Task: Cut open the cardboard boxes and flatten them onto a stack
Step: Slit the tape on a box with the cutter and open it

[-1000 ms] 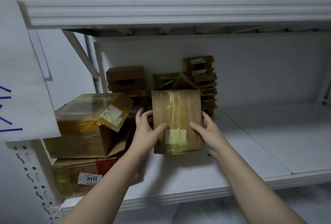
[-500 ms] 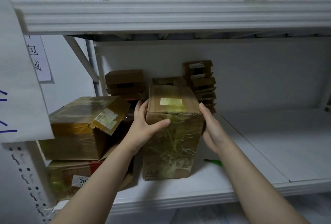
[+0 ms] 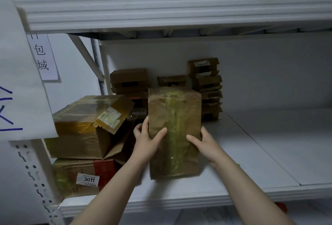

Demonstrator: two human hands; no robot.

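Observation:
A brown cardboard box [image 3: 175,116] wrapped in clear tape sits in front of me on the white shelf [image 3: 269,152], its long taped face turned toward me. My left hand [image 3: 146,142] grips its left edge, thumb across the front. My right hand [image 3: 206,145] grips its right edge, thumb on the taped seam. A sliver of something green [image 3: 239,165] shows on the shelf behind my right forearm.
Two larger taped boxes are stacked at the left: the upper one [image 3: 84,127] has a torn flap, the lower one [image 3: 80,176] bears a label reading 3011. Small flat boxes [image 3: 204,84] are piled against the back wall. A shelf beam [image 3: 179,9] runs overhead.
The box has been turned over in both hands: first a labelled face showed, then the label was on top, now a long taped face without a label faces me.

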